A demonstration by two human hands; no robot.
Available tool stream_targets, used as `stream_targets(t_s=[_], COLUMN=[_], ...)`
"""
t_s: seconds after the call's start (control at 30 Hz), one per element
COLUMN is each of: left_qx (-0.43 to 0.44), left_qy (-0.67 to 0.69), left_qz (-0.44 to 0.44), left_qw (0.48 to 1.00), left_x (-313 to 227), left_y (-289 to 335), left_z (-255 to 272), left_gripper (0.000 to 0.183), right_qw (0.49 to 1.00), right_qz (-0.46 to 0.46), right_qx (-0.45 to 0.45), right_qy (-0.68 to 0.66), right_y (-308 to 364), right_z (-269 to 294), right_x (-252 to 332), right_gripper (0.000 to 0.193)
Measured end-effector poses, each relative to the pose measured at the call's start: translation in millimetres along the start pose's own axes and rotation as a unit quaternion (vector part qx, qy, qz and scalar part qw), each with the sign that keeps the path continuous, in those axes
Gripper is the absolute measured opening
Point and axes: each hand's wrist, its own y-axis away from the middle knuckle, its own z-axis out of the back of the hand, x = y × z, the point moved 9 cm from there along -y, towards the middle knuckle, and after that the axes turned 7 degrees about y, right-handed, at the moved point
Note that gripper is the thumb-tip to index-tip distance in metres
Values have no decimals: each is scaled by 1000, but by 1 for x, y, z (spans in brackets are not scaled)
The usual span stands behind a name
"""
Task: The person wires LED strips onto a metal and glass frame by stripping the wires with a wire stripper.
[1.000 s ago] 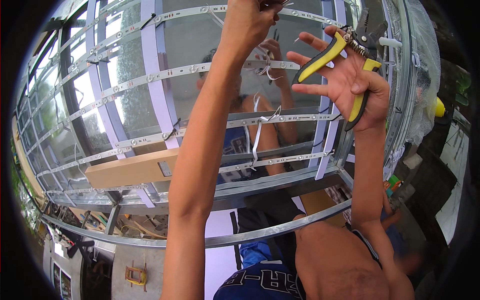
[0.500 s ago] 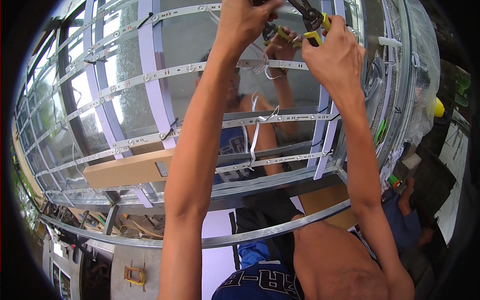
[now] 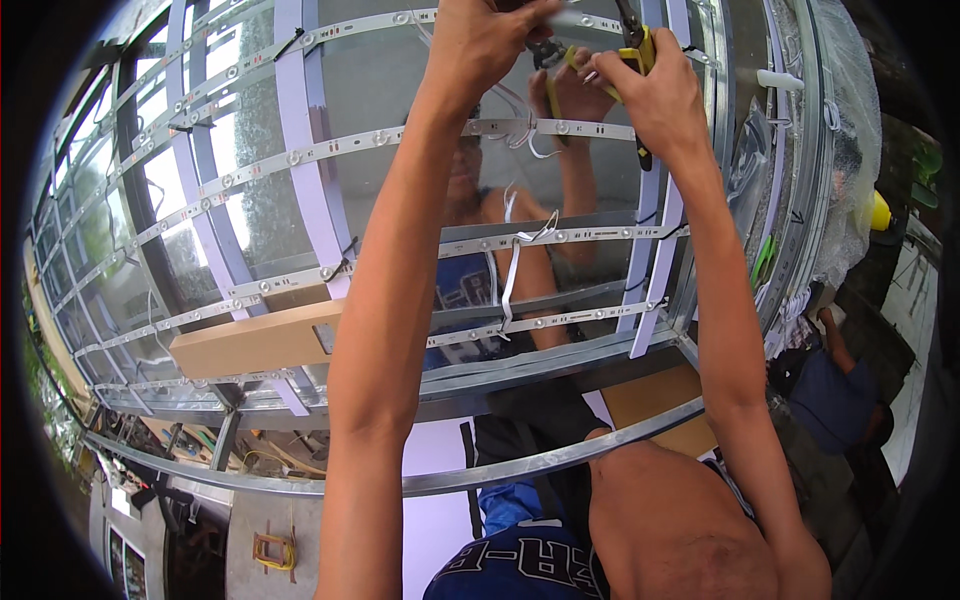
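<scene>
Head view, left to right: a long tan cardboard box (image 3: 255, 343) lies toward nine o'clock among white light strips (image 3: 345, 144) with round lenses. Toward seven o'clock, lower down, a small wooden frame wound with yellow cord (image 3: 273, 552) sits on a pale surface. A lilac slat (image 3: 302, 120) runs lengthwise between ten and eleven. At twelve, the left hand (image 3: 478, 42) reaches the picture's upper edge with fingers bent; whether they grip anything I cannot tell. Loose white wires (image 3: 513, 285) dangle near the centre, before a mirror-like panel (image 3: 375, 75). At one o'clock the right hand (image 3: 660, 100) grasps yellow-and-black hand cutters (image 3: 637, 58), their head pointing up to twelve, one black handle end showing below the palm. A clear plastic bag (image 3: 748, 165) hangs at two. Between three and four, another person (image 3: 835, 400) in dark blue bends low.
</scene>
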Motion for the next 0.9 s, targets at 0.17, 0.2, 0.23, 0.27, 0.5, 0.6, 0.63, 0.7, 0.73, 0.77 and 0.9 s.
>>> stream_targets(t_s=[0.17, 0.2, 0.23, 0.27, 0.5, 0.6, 0.63, 0.7, 0.73, 0.77, 0.9], left_qx=[9, 8, 8, 7, 11, 2, -1, -4, -5, 3, 24], left_qy=[-21, -27, -33, -30, -38, -27, -23, -4, 6, 9, 36], left_qz=[-9, -7, -6, 1, -29, -31, -29, -22, -17, -25, -37], left_qw=[1000, 1000, 999, 1000, 999, 999, 999, 1000, 1000, 1000, 998], left_x=[-3, -3, -4, -4, -10, -6, -4, 0, 2, 1, 1], left_y=[0, 1, 1, 1, 1, 1, 1, 1, 1, 2, 2], left_z=[1, 1, 1, 0, -1, 1, 2, 2, 3, 2, 2], left_gripper=[13, 13, 14, 14, 17, 16, 16, 14, 13, 13, 10], right_qw=[763, 734, 702, 669, 596, 631, 656, 647, 612, 576, 566], right_qz=[-1, -12, -23, -34, -50, -46, -60, -79, -85, -91, -71], right_qx=[96, 80, 63, 47, 158, 157, 145, 157, 182, 206, 230], right_qy=[-639, -675, -709, -741, -786, -758, -738, -742, -765, -786, -788], right_y=[-12, -13, -14, -14, -4, -5, -2, 2, 4, 6, 5], right_z=[-4, -6, -7, -9, -14, -16, -16, -21, -26, -30, -35], right_x=[-2, -2, -1, 0, 44, 51, 46, 43, 46, 48, 46], right_gripper=[60, 55, 51, 48, 42, 56, 62, 73, 79, 85, 91])
